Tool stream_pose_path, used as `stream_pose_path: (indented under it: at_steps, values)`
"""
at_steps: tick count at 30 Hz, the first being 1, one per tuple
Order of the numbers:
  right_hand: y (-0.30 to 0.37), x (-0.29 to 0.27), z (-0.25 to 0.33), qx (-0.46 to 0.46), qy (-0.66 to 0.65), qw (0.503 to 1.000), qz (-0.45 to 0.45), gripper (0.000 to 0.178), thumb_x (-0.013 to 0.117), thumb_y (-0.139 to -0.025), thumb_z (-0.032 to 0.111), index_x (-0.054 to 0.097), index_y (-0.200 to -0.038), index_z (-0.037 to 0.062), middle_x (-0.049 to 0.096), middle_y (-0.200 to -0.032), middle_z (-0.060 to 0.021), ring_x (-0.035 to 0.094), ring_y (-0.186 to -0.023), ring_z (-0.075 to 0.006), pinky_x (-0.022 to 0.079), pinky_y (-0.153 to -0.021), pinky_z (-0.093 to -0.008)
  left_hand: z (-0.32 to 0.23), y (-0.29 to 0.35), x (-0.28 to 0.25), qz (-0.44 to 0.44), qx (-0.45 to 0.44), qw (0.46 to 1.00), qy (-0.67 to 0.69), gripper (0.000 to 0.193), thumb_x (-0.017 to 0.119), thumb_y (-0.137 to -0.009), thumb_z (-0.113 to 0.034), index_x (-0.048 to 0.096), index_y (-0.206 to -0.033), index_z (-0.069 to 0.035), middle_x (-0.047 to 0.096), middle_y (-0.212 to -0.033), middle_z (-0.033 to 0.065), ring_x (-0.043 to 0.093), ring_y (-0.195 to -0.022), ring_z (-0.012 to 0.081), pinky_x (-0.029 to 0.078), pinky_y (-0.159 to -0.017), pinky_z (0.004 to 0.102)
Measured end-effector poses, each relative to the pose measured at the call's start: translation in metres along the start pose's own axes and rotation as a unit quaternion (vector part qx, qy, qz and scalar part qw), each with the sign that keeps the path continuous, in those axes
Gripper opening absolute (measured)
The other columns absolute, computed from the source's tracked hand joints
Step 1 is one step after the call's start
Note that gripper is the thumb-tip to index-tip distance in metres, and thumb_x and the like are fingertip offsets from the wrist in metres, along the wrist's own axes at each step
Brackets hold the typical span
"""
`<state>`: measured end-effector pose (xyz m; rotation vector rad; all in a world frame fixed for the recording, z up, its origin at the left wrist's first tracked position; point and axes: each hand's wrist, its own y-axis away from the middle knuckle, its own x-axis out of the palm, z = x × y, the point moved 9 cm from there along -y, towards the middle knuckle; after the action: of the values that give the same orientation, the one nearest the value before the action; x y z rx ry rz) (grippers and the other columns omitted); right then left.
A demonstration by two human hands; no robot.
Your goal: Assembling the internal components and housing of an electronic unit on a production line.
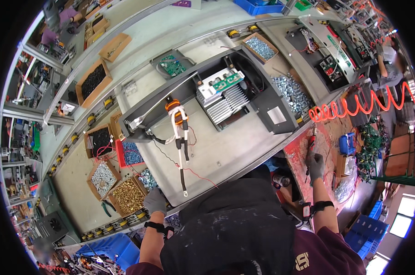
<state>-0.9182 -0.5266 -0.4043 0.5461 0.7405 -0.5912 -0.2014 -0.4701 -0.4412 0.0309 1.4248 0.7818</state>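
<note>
My right hand (315, 167), in a grey glove, is wrapped round a red and black power screwdriver (312, 143) over the red bench at the right. Beside the metal screws (148, 178) at the tray's near left corner is my gloved left hand (155, 201), its fingers curled; what they hold, if anything, is hidden. In front of me a dark open metal housing (275, 114) rests on the steel tray (216, 169). It contains a finned heat sink (228, 107) with a green circuit board, and an orange ring coil (174, 106) with white and black cables (181, 156) hanging toward me.
Boxes of silver screws (104, 178), brass parts (128, 196) and blue screws (133, 153) stand at left, by green-handled pliers (107, 208). An orange coiled hose (354, 109) stretches across the right. Loose fasteners (292, 94) lie beyond the housing. A person (390, 64) is at far right.
</note>
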Motion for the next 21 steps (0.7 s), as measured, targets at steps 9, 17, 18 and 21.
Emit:
stream_pose_path:
  at_steps: [9, 17, 18, 21]
  values:
    - [-0.073, 0.007, -0.026, -0.005, 0.220, 0.976, -0.007, 0.057, 0.064, -0.076, 0.036, 0.046, -0.121, 0.0053, 0.062, -0.098, -0.0189, 0.061, -0.093, -0.0336, 0.047, -0.078, -0.0432, 0.086, -0.014, 0.071, -0.016, -0.165, 0.798, 0.580, 0.026, 0.063, -0.083, -0.030, 0.062, -0.091, -0.005, 0.065, -0.080, 0.0095, 0.062, -0.074, 0.0235, 0.048, -0.064, 0.0357]
    - [-0.053, -0.008, 0.068, 0.068, -0.413, 0.868, 0.268, 0.021, 0.062, -0.086, 0.028, 0.058, -0.098, 0.0116, 0.058, -0.076, 0.0007, 0.055, -0.061, -0.0120, 0.046, -0.052, -0.0246, 0.046, 0.047, -0.070, -0.040, -0.064, 0.169, 0.983, 0.008, 0.052, -0.092, -0.010, 0.056, -0.087, -0.005, 0.059, -0.083, 0.0065, 0.057, -0.077, 0.0155, 0.048, -0.059, 0.0258]
    - [-0.054, -0.032, 0.097, 0.018, -0.468, 0.865, 0.181, 0.026, 0.061, -0.087, 0.029, 0.056, -0.107, 0.0115, 0.059, -0.079, -0.0001, 0.055, -0.059, -0.0116, 0.045, -0.047, -0.0236, 0.033, 0.047, -0.098, -0.027, -0.020, 0.197, 0.980, 0.007, 0.052, -0.092, -0.009, 0.057, -0.092, -0.004, 0.058, -0.085, 0.0057, 0.055, -0.076, 0.0139, 0.047, -0.061, 0.0244]
    - [-0.024, -0.065, 0.218, -0.146, -0.600, 0.731, 0.289, 0.058, 0.056, -0.091, 0.027, 0.033, -0.139, 0.0038, 0.050, -0.132, -0.0163, 0.056, -0.113, -0.0261, 0.050, -0.091, -0.0386, -0.024, 0.051, -0.183, 0.031, 0.067, 0.308, 0.949, 0.020, 0.053, -0.093, -0.009, 0.055, -0.111, -0.001, 0.052, -0.091, 0.0027, 0.048, -0.076, 0.0097, 0.042, -0.067, 0.0216]
